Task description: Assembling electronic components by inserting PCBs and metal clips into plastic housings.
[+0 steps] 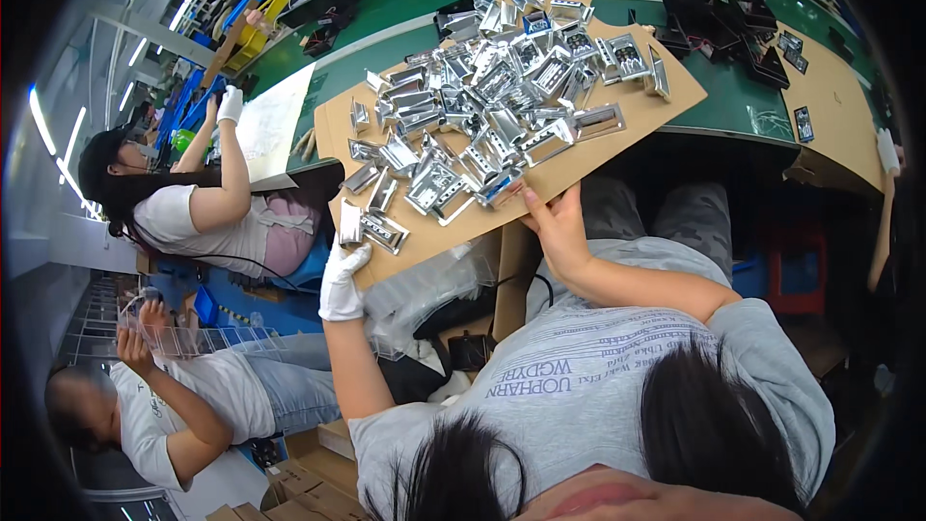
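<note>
A brown cardboard sheet [424, 249] tilts across the bench's near edge, its near part out over my lap. Heaped on it are many shiny silver metal brackets [502, 87], rectangular and folded, lying in all directions. My left hand [342, 282], in a white glove, closes on the sheet's near left corner, next to one upright bracket [350, 223]. At the near edge my bare right hand [559, 236] pinches the cardboard, thumb on top, close to a bracket with a blue patch [503, 191]. The fingers under the sheet are hidden.
The green bench [386, 43] runs behind, with black housings [719, 24] at the far right and another cardboard sheet [830, 106]. A seated co-worker [212, 198] is at the left; another person [193, 396] handles a clear tray. Clear plastic bags [424, 299] lie below the sheet.
</note>
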Demonstrator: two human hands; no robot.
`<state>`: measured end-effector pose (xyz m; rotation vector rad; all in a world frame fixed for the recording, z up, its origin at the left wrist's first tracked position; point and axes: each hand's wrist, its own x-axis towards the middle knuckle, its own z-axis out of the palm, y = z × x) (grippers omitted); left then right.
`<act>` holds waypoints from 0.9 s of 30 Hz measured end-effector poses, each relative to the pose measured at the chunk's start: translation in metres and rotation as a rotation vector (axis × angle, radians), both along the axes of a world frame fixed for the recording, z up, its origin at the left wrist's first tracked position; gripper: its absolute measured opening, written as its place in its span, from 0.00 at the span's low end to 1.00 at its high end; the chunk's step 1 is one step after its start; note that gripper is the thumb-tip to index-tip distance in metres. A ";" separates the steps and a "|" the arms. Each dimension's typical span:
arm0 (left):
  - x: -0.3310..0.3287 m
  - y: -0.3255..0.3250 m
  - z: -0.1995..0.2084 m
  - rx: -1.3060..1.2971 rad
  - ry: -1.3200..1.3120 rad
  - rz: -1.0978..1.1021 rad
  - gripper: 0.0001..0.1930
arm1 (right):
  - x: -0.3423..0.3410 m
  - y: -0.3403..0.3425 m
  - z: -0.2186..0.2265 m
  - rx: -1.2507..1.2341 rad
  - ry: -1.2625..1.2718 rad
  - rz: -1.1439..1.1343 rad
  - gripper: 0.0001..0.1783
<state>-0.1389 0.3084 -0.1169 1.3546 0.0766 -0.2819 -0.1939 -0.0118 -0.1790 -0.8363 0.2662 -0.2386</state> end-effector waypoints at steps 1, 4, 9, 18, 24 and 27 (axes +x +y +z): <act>0.010 0.008 0.000 0.002 0.022 -0.028 0.30 | 0.000 0.002 0.002 0.000 0.040 0.036 0.36; 0.041 0.024 -0.003 0.006 0.017 -0.028 0.28 | 0.002 0.003 0.003 0.065 0.017 0.101 0.32; 0.103 0.059 -0.001 0.030 0.015 -0.067 0.22 | 0.020 0.006 0.006 0.171 0.067 0.265 0.24; 0.158 0.033 0.029 0.466 -0.128 -0.075 0.21 | 0.047 0.007 0.005 0.452 0.238 0.502 0.13; 0.185 0.003 0.060 0.909 -0.293 -0.026 0.21 | 0.045 0.010 0.000 0.583 0.235 0.571 0.18; 0.224 0.013 0.091 1.119 -0.384 0.000 0.22 | 0.045 0.010 0.000 0.601 0.229 0.580 0.19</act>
